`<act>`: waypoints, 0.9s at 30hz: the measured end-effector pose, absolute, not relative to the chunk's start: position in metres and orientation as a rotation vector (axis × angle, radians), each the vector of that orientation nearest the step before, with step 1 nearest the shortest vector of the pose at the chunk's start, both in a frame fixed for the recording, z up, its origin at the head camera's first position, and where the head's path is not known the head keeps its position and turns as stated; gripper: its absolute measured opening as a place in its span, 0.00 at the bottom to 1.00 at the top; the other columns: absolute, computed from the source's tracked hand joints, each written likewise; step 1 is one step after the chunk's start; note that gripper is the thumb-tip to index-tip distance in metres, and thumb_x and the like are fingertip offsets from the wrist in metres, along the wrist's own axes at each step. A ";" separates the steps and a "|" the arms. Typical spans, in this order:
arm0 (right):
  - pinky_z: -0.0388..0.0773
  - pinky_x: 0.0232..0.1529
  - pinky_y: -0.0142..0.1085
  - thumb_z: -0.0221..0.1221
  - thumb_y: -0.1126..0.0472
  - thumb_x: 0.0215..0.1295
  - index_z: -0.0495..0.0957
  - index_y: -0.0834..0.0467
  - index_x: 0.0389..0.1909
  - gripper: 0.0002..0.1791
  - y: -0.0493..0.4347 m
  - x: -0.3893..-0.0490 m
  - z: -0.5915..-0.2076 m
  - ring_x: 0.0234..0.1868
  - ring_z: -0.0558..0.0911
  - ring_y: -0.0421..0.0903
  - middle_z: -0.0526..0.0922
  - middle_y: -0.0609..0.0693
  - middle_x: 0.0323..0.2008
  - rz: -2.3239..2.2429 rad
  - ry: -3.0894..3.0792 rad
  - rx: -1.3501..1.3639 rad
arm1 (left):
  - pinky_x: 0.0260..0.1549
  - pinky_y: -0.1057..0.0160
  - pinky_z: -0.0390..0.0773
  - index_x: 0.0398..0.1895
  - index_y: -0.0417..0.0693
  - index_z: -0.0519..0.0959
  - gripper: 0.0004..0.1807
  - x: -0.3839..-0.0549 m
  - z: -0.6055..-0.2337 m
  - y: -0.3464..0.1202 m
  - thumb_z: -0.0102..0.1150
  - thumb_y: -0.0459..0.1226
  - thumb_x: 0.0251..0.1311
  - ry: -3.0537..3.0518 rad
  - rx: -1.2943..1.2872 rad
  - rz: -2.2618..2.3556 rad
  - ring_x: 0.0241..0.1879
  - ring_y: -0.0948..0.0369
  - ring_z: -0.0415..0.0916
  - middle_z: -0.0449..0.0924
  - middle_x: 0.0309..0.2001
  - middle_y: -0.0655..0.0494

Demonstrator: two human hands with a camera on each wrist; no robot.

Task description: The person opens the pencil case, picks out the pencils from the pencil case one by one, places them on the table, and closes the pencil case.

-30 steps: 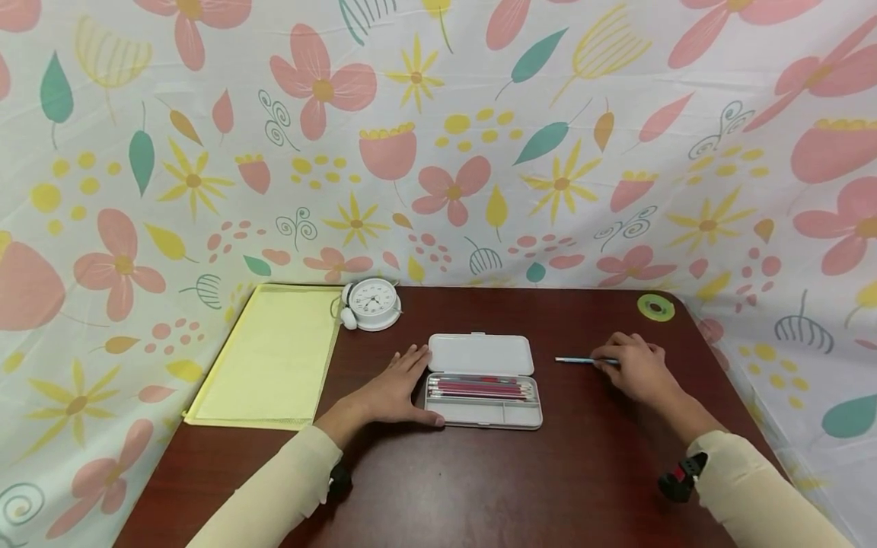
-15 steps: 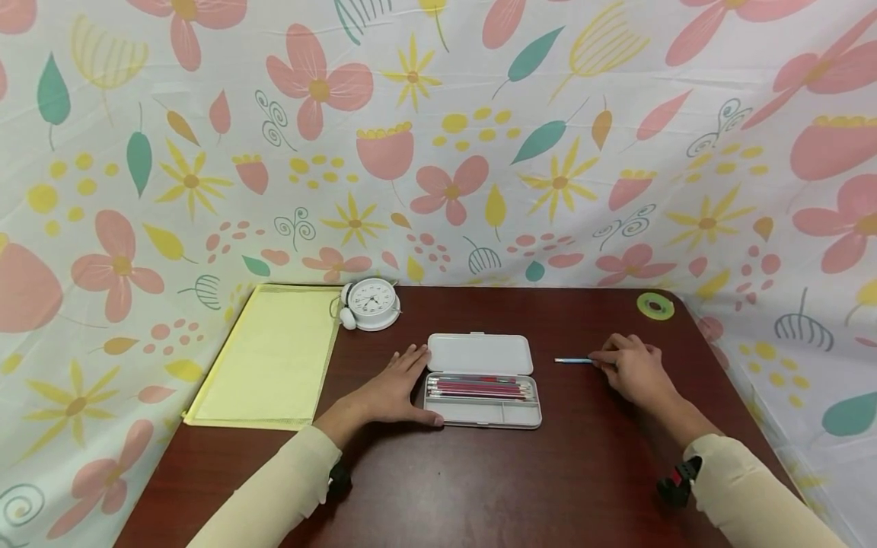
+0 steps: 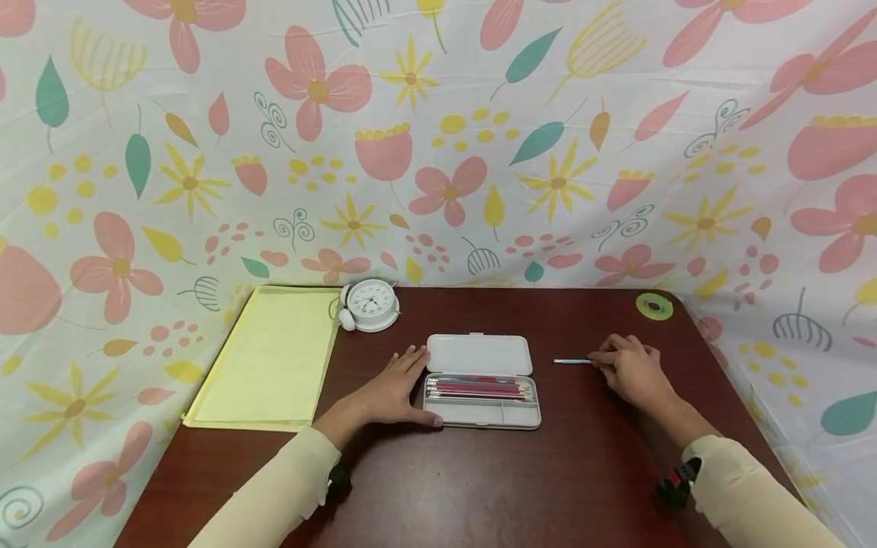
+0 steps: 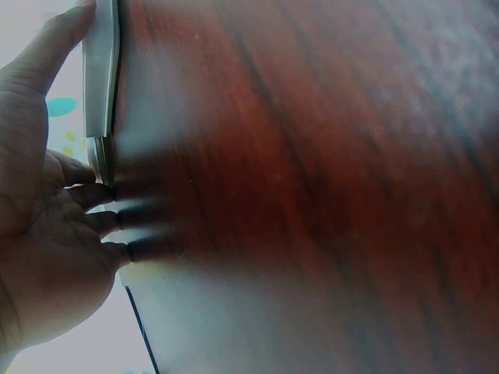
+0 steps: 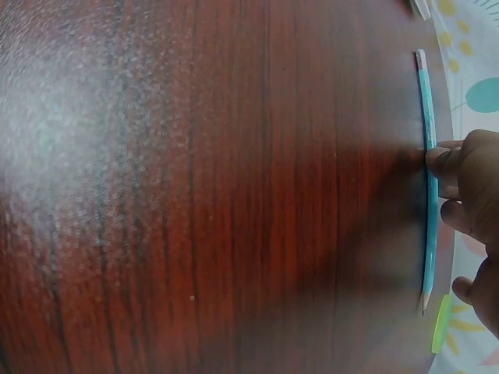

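A white pencil case (image 3: 455, 413) lies with its lid (image 3: 479, 355) folded back, holding several pencils (image 3: 479, 389) in its upper compartment. My left hand (image 3: 390, 390) rests at the case's left side with fingers spread, the thumb on its front left corner. In the left wrist view, the left fingertips (image 4: 118, 251) reach down to the tabletop. To the right of the case is a light blue pencil (image 5: 431, 226) with a white eraser end, lying along the table. My right hand (image 3: 633, 371) pinches it near its middle between thumb and forefinger.
A white alarm clock (image 3: 371, 305) stands at the back, beside a yellow zip folder (image 3: 263, 358) on the left. A green roll of tape (image 3: 654, 306) lies at the table's back right corner. Flowered cloth (image 3: 438, 152) hangs behind the brown table (image 3: 452, 487).
The right fingers have closed in on the blue pencil, and less of it shows in the head view than a second ago. The left hand and the case have stayed put.
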State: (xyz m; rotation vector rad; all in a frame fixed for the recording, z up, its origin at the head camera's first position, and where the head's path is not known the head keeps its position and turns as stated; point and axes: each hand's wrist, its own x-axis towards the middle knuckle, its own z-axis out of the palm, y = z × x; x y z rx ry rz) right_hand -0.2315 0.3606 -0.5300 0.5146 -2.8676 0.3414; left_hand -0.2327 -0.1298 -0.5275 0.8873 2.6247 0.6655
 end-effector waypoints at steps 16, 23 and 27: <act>0.71 0.54 0.80 0.73 0.58 0.72 0.89 0.57 0.61 0.19 0.341 -0.234 -0.520 0.50 0.78 0.59 0.85 0.56 0.49 0.426 -2.833 0.504 | 0.88 0.34 0.46 0.91 0.39 0.47 0.73 -0.233 -0.528 -0.129 0.77 0.69 0.57 2.636 0.868 0.621 0.92 0.40 0.39 0.45 0.91 0.39; 0.70 0.57 0.80 0.74 0.58 0.71 0.90 0.57 0.60 0.18 0.322 -0.234 -0.508 0.51 0.79 0.58 0.85 0.55 0.49 0.432 -2.821 0.536 | 0.89 0.36 0.46 0.92 0.39 0.47 0.73 -0.233 -0.528 -0.129 0.76 0.69 0.57 2.637 0.866 0.618 0.92 0.41 0.39 0.45 0.91 0.40; 0.70 0.59 0.80 0.74 0.57 0.71 0.90 0.57 0.59 0.18 0.308 -0.236 -0.504 0.51 0.79 0.57 0.85 0.54 0.49 0.447 -2.813 0.567 | 0.89 0.36 0.46 0.92 0.40 0.47 0.73 -0.233 -0.528 -0.129 0.76 0.69 0.57 2.638 0.865 0.618 0.92 0.41 0.39 0.45 0.91 0.40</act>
